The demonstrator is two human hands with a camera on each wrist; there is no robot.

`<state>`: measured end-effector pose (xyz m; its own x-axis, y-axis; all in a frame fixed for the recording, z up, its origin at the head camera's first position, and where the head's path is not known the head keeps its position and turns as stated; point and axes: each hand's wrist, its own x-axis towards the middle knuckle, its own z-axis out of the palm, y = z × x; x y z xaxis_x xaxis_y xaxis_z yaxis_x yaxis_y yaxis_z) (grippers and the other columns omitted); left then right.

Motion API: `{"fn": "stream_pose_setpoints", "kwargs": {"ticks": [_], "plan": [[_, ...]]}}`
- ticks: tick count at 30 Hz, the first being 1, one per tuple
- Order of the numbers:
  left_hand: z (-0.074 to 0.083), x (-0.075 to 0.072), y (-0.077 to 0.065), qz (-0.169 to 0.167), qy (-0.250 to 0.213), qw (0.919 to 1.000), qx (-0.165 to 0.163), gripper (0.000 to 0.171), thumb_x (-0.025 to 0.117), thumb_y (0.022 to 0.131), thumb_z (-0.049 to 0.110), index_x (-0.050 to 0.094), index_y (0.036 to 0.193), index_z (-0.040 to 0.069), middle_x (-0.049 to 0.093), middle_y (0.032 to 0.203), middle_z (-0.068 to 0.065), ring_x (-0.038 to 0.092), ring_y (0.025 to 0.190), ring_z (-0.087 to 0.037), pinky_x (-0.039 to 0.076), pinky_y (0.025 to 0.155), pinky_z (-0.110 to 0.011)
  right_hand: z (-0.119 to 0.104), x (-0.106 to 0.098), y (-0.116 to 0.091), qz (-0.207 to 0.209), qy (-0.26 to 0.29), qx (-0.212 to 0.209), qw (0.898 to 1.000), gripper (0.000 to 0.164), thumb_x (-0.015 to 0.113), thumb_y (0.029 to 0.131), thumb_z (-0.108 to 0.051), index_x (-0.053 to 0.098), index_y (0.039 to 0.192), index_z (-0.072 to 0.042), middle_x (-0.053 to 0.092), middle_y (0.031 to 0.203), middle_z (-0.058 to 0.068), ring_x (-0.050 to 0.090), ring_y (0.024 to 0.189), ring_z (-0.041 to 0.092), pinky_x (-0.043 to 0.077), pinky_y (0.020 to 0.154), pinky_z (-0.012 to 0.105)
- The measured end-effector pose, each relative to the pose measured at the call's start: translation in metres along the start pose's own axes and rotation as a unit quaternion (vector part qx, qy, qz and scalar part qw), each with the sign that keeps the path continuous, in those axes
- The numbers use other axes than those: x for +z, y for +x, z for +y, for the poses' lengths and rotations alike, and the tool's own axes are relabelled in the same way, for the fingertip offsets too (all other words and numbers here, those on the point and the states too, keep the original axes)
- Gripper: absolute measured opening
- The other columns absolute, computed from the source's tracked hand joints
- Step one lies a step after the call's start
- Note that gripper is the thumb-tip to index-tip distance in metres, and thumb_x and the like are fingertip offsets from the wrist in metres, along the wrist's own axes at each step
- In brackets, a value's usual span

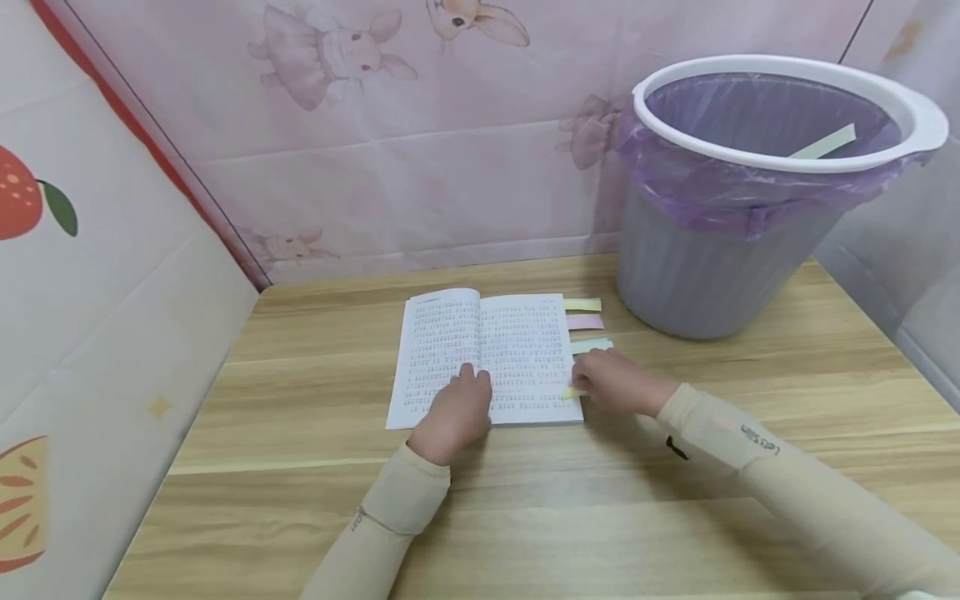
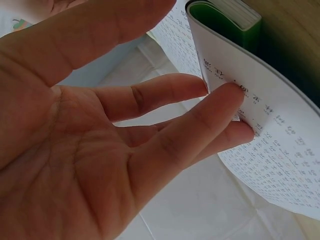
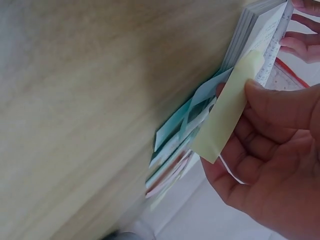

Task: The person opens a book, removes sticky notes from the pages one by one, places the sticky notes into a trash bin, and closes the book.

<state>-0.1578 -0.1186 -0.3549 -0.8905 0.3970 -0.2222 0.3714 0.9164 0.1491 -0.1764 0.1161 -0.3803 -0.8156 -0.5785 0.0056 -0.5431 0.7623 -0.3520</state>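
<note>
An open book (image 1: 517,350) with printed pages lies on the wooden table. My left hand (image 1: 456,412) rests its fingertips on the pages near the middle fold, and in the left wrist view its fingers (image 2: 165,142) are extended against the paper. At the book's right edge, my right hand (image 1: 621,382) pinches a pale yellow sticky strip (image 3: 227,112) between thumb and fingers. The strip's far end lies against the page. Further up that edge stick out a yellow tab (image 1: 583,305), a pink tab (image 1: 585,322) and bluish-green tabs (image 1: 592,344).
Behind the book to the right stands a grey bin (image 1: 697,258) with a white rim and purple liner. A pale green strip (image 1: 825,143) leans inside it. Patterned sheets (image 1: 450,192) enclose the back and sides of the table (image 1: 315,392).
</note>
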Motion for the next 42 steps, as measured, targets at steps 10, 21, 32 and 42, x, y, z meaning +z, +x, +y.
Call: {"fn": "stream_pose_setpoints", "kwargs": {"ticks": [10,21,32,42], "plan": [[0.000,0.000,0.001,-0.001,-0.003,1.0000,-0.002,0.033,0.070,0.084,0.005,0.056,0.110,-0.009,0.052,0.096,-0.019,0.052,0.073,-0.024,0.050,0.059,-0.035,0.001,-0.002,-0.002,-0.004,0.055,0.042,0.998,0.025,0.053,0.086,0.010,0.061,0.068,-0.006,0.048,0.065,-0.002,0.040,0.061,0.012,0.037,0.059,0.027],[0.001,-0.002,-0.001,-0.005,-0.020,0.9998,-0.004,0.031,0.070,0.084,0.004,0.055,0.107,-0.008,0.050,0.094,-0.017,0.050,0.071,-0.023,0.048,0.058,-0.035,-0.005,-0.029,-0.013,0.109,0.047,-0.044,0.992,0.013,0.061,0.086,0.010,0.068,0.084,0.000,0.061,0.079,0.003,0.057,0.074,0.015,0.050,0.066,0.031],[-0.001,-0.003,-0.002,-0.002,-0.026,0.9996,-0.006,0.029,0.070,0.083,0.003,0.055,0.106,-0.008,0.050,0.094,-0.017,0.050,0.073,-0.024,0.049,0.059,-0.037,-0.034,-0.180,-0.050,0.553,-0.208,-0.119,0.798,0.008,0.057,0.086,0.009,0.065,0.089,0.009,0.061,0.083,0.027,0.053,0.076,0.046,0.041,0.070,0.057],[0.000,-0.002,-0.004,0.002,-0.022,0.9997,-0.001,0.028,0.068,0.084,0.002,0.055,0.106,-0.009,0.050,0.092,-0.017,0.050,0.072,-0.024,0.049,0.059,-0.037,0.014,-0.232,-0.069,0.520,-0.222,0.072,0.821,0.012,0.058,0.089,0.000,0.067,0.091,0.009,0.057,0.093,0.027,0.045,0.097,0.050,0.027,0.096,0.057]]}}
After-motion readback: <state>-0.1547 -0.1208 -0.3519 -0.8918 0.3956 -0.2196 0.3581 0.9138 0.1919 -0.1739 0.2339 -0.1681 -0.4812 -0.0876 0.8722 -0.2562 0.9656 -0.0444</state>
